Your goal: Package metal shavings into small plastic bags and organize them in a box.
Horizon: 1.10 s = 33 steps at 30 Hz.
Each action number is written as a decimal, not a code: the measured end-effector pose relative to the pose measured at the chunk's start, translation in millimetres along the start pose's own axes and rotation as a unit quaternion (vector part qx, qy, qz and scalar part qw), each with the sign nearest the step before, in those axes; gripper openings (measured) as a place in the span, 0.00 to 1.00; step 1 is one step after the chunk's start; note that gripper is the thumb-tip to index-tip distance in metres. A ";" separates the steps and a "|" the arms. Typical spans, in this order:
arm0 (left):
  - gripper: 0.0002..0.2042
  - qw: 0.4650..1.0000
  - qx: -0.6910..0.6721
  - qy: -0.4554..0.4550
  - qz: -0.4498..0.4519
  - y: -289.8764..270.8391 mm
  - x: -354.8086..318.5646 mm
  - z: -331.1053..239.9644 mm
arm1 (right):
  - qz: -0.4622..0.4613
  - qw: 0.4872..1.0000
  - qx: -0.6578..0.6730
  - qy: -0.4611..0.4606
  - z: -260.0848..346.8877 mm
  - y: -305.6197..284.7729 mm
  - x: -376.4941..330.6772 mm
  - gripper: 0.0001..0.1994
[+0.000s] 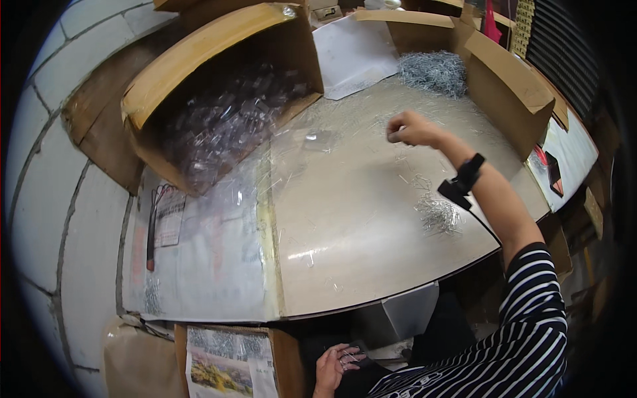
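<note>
Over the far middle of the table, my right hand [411, 129] is closed with its fingers curled together; whatever is in them is too small to make out. Low in the view, below the table's front edge, my left hand [337, 366] has its fingers partly curled around a few thin wire pieces [352, 356]. A loose pile of bent silvery wire pieces [439, 215] lies on the table [345, 232], nearer to me than my right hand. To the left of that hand is a flat clear plastic piece [318, 140].
An open cardboard box [215, 46] on the left holds many clear plastic pieces [232, 123]. A larger wire heap [432, 73] sits at the back, beside a cardboard wall [507, 73]. A phone [554, 174] lies far right, a long dark tool [151, 229] far left. A paper-covered box [229, 361] stands below.
</note>
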<state>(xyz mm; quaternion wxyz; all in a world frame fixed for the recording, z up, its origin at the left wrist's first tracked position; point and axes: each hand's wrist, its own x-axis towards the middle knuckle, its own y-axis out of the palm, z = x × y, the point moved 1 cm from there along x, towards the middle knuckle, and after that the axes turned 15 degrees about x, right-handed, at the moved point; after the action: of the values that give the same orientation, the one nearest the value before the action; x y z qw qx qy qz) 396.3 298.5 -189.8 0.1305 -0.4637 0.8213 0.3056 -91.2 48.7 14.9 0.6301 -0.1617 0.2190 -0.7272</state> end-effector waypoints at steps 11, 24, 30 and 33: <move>0.21 0.997 -0.034 -0.002 0.073 -4.5 0.8 6.2 | 0.320 0.947 -0.037 0.001 107.9 139.9 -49.9 0.04; 0.20 0.996 -0.035 0.029 0.077 -5.5 -1.0 12.4 | 0.286 0.899 0.143 -0.301 250.2 324.5 -32.7 0.19; 0.21 0.996 0.010 0.004 0.087 -1.0 5.9 6.0 | -0.020 0.979 0.127 -0.157 105.6 123.5 -144.5 0.12; 0.21 0.996 0.077 0.003 0.043 8.0 -6.3 -8.2 | -0.272 0.951 0.096 -0.113 -8.6 37.4 -222.4 0.13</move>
<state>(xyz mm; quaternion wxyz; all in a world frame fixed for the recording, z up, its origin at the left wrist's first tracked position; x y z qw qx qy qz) 393.4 300.8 -177.3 0.1506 -0.4175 0.8619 0.2451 -29.8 265.2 -2.9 0.4417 -0.2353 0.0229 -0.8655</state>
